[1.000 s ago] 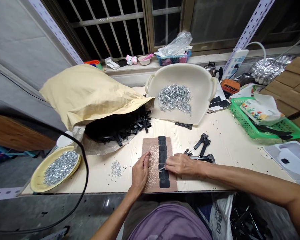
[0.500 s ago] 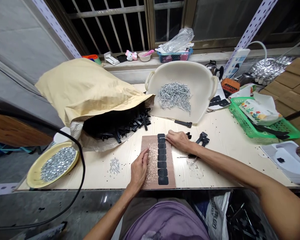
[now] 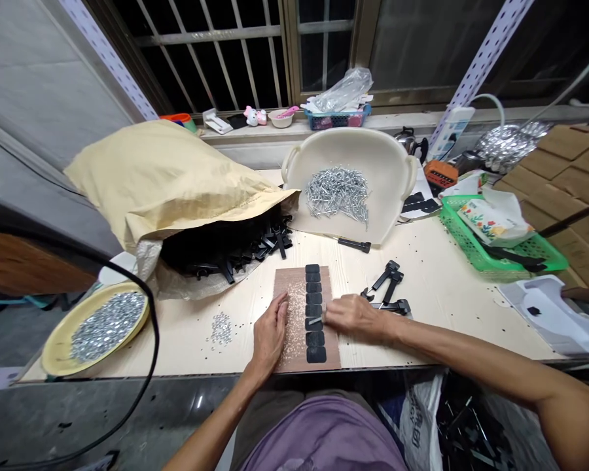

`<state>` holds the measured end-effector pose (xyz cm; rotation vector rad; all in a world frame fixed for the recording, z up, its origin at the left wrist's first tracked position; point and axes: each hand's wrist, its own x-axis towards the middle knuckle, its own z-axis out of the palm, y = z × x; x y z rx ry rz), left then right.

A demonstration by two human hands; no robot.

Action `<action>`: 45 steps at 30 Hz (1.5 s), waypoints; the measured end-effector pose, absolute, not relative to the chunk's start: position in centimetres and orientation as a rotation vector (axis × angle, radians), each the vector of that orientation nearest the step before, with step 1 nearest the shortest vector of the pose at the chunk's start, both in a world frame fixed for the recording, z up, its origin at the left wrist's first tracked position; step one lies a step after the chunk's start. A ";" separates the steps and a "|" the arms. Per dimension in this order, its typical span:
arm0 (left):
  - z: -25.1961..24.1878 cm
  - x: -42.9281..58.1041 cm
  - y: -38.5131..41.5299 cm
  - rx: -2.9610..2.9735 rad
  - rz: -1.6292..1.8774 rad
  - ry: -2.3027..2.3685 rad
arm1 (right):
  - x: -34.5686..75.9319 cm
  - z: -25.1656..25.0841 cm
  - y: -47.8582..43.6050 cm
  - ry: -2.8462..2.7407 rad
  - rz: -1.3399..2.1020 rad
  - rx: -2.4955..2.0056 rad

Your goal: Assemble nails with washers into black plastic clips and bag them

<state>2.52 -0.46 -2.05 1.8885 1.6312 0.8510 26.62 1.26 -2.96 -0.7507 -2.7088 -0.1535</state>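
Note:
A brown board [image 3: 285, 277], speckled with pale bits along its left part, lies near the table's front edge. Down its right half runs a column of several black rounded pads [image 3: 317, 354]. My left hand [image 3: 269, 329] rests on the board's left edge, fingers stretched out and holding nothing. Closed around a thin metal rod [image 3: 315, 320], my right hand [image 3: 352, 316] has the rod's tip on a pad in the lower half of the column. Its other end is hidden in my fingers. Black plastic clips with metal pins [image 3: 391, 280] lie right of that hand.
A paper sack [image 3: 177, 170] spills black parts at the back left. Metal pins fill part of a white basin [image 3: 387, 176]. Small metal pieces lie in a yellow bowl [image 3: 49, 347] and in a loose pile [image 3: 221, 329]. A green basket [image 3: 513, 265] stands at the right.
My right hand has moved down the column from the top pad to a lower one, still with the metal rod. My left hand has stayed at the board's edge. The view has shifted slightly.

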 end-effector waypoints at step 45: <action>-3.1 -15.5 -3.8 2.181 0.697 1.836 | 28.6 -3.4 12.5 -2.251 -0.380 -1.936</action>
